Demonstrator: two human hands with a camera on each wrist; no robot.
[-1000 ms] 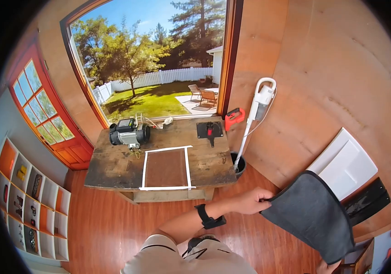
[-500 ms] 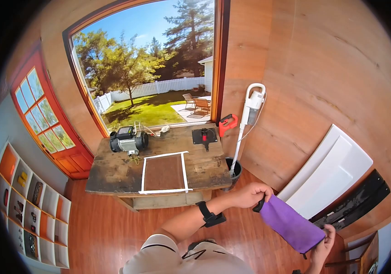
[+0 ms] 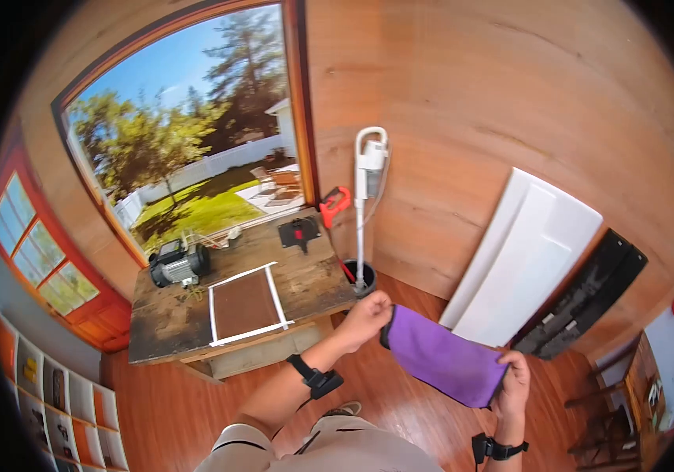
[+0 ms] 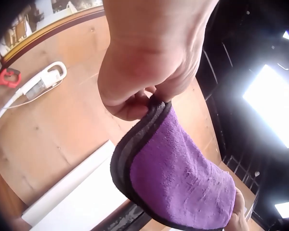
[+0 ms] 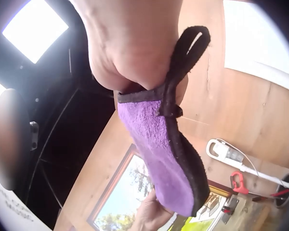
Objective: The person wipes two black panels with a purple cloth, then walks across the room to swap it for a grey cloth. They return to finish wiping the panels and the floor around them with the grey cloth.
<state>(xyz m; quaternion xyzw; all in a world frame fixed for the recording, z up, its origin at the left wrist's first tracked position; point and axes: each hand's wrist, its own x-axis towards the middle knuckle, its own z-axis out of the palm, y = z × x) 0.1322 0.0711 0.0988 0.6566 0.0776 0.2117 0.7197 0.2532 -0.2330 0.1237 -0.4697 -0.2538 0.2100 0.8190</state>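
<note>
A purple cloth (image 3: 447,354) with black edging is stretched between my two hands in the head view, held up over the floor in front of me. My left hand (image 3: 366,321) pinches its left end between thumb and fingers. At the opposite end, my right hand (image 3: 515,383) grips the edge. The left wrist view shows the cloth's doubled black border (image 4: 125,159) below the left hand (image 4: 144,67). A black hanging loop (image 5: 190,50) sticks out beside the right hand (image 5: 135,53), whose fingertips are largely hidden.
A worn wooden workbench (image 3: 313,271) holds a motor-like pump (image 3: 180,263) and a white-taped rectangle (image 3: 244,307). Right of it, a stick vacuum (image 3: 364,181) stands in a black bucket (image 3: 367,279). A white panel (image 3: 518,259) and a black panel (image 3: 581,303) lean against the wall.
The cloth's dark side faced up before; now its purple side shows and it looks folded smaller. My right hand has come up into view. The head view has turned rightward.
</note>
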